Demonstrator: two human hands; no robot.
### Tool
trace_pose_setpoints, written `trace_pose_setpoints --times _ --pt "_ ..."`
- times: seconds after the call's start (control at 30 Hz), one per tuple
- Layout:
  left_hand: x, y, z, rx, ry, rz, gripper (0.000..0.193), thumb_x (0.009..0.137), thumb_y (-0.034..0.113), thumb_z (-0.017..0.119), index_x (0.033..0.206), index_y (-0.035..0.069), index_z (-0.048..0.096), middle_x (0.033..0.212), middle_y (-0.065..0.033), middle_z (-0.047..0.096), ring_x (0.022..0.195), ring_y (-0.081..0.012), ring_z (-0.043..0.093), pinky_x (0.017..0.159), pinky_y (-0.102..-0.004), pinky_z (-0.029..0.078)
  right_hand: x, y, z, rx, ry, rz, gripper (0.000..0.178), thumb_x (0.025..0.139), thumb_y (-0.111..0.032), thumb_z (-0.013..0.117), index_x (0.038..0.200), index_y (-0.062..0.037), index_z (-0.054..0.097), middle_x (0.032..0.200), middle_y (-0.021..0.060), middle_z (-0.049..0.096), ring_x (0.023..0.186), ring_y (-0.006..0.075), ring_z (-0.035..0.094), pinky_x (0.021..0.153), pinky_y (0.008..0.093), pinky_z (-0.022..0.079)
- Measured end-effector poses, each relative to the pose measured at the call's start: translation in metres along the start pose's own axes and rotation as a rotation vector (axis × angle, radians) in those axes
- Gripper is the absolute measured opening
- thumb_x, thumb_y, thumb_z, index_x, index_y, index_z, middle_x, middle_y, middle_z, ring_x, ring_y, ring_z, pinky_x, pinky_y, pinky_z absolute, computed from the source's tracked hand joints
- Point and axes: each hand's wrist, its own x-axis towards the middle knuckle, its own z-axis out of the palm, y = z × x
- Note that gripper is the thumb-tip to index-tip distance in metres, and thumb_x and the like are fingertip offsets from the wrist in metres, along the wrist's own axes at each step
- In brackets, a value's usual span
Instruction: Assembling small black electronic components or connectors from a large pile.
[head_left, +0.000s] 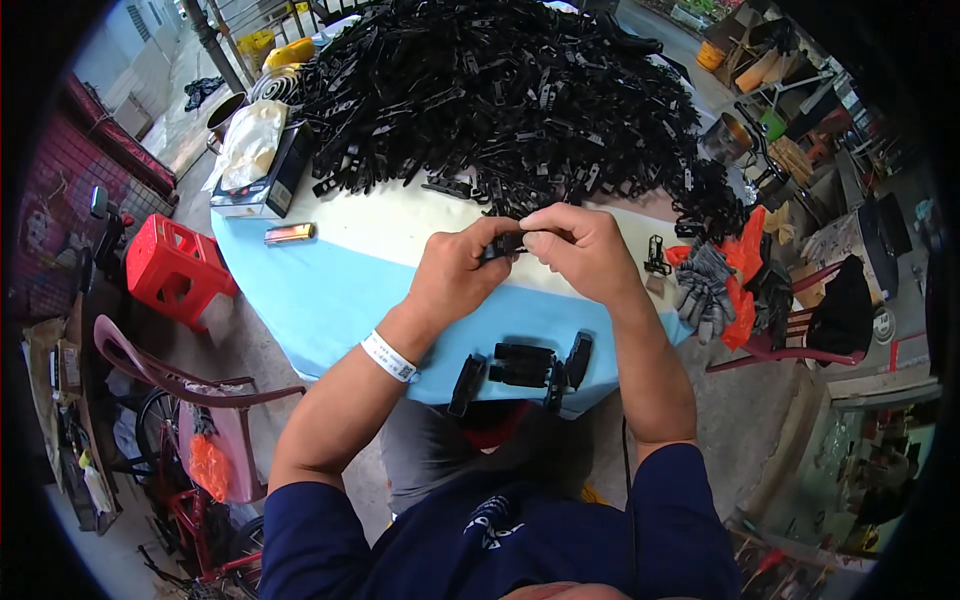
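My left hand point(457, 270) is closed around a small black plastic part point(497, 246), held above the middle of the table. Against its right end my right hand point(583, 252) pinches with thumb and forefinger; what lies between those fingertips is mostly hidden. Just beyond both hands rises a large heap of black plastic parts point(500, 100). Nearer to me, several black plastic pieces point(523, 365) lie grouped at the table's front edge, some side by side and some at angles.
The table has a light blue and cream cover point(330, 290). At left are a lighter point(290, 233) and a box point(265, 185) with a white bag point(250, 140) on it. Grey gloves point(708, 290) and orange plastic point(742, 255) lie at right. A red stool point(175, 265) stands left.
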Motion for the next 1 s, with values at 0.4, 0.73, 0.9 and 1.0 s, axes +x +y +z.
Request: trace_pose_setpoints --times 0.4,0.73,0.9,1.0 --pt "0.001 0.001 -0.002 0.148 -0.056 0.007 0.038 0.087 0.008 0.068 0.124 0.005 0.064 0.084 -0.0173 0.073 0.073 -0.0349 0.072 0.066 -0.0403 0.056 -0.001 -0.001 0.013 -0.254 0.131 -0.275 0.016 0.085 -0.005 0.076 0.101 -0.0003 0.075 0.078 0.0039 0.069 0.066 0.0084 0.060 0.059 0.0258 0.047" --pt "0.000 0.012 -0.011 -0.300 -0.125 -0.249 0.040 0.094 0.009 0.056 0.133 0.003 0.059 0.081 -0.0111 0.072 0.067 -0.0217 0.068 0.063 -0.0327 0.054 0.000 0.009 -0.002 0.011 -0.117 -0.090 0.026 0.094 -0.010 0.075 0.117 0.0001 0.069 0.098 0.0032 0.070 0.089 0.0082 0.063 0.078 0.0245 0.052" --pt "0.007 -0.003 -0.020 -0.432 0.039 -0.203 0.041 0.096 0.012 0.054 0.135 0.001 0.058 0.091 -0.0060 0.068 0.086 -0.0134 0.064 0.078 -0.0284 0.052 -0.005 0.006 -0.004 0.344 -0.257 0.041 0.033 0.090 -0.011 0.079 0.120 -0.0005 0.068 0.092 0.0002 0.070 0.084 0.0057 0.061 0.075 0.0240 0.050" --pt "0.017 -0.035 -0.023 0.225 0.271 0.008 0.049 0.086 0.008 0.060 0.135 0.002 0.058 0.135 -0.0185 0.060 0.126 -0.0323 0.056 0.104 -0.0356 0.046 -0.003 0.006 -0.013 0.134 -0.492 0.027 0.032 0.091 -0.011 0.078 0.120 0.0004 0.068 0.092 0.0005 0.071 0.085 0.0077 0.063 0.076 0.0258 0.052"
